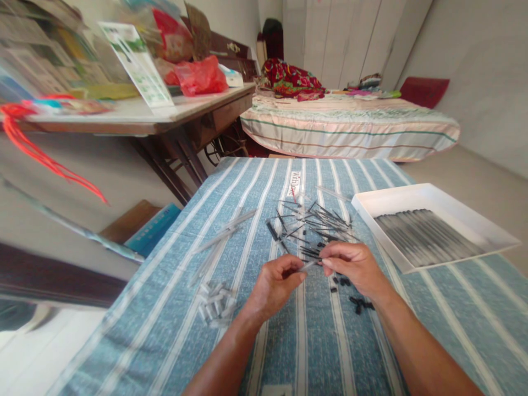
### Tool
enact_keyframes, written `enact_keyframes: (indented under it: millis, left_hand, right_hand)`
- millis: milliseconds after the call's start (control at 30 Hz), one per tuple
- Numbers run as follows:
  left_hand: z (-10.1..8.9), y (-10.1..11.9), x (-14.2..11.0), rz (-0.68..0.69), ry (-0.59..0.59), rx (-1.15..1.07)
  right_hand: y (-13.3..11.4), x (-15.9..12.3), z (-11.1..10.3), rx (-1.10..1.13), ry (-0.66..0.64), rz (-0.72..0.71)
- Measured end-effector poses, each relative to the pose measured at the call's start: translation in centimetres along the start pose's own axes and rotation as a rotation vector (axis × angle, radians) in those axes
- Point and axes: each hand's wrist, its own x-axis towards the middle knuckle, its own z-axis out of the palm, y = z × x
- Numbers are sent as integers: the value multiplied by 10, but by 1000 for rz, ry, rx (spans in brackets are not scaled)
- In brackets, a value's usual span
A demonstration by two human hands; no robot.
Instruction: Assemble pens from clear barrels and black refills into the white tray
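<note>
My left hand (274, 283) is closed in a pinch on a translucent pen barrel (308, 266). At the barrel's right end my right hand (355, 269) is closed, thumb and forefinger pressed together; what lies between these fingertips is too small to make out. Just beyond both hands is a loose pile of thin black pen refills (330, 220). Small black pen parts (361, 304) lie beside and below my right hand. To the left are clear pen barrels (225, 236) and a heap of short grey cylinders (214, 301).
A white box (489, 239) at the right holds a row of dark-cored pens (424, 236). Striped blue cloth (165, 324) covers the table. A cluttered side table (165, 122) stands at the left, with red cords (53, 165) hanging from it. Behind is a bed (346, 129).
</note>
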Motion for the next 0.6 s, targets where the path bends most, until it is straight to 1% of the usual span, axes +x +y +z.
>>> enact_keyframes:
  millis: [133, 400, 600]
  left_hand:
    - [0, 3, 0, 9, -6, 69]
    - [1, 10, -1, -13, -19, 117]
    - [1, 11, -1, -14, -13, 133]
  right_hand:
    - [0, 0, 0, -53, -30, -8]
    - [2, 0, 0, -110, -32, 15]
    - [1, 0, 0, -125, -43, 10]
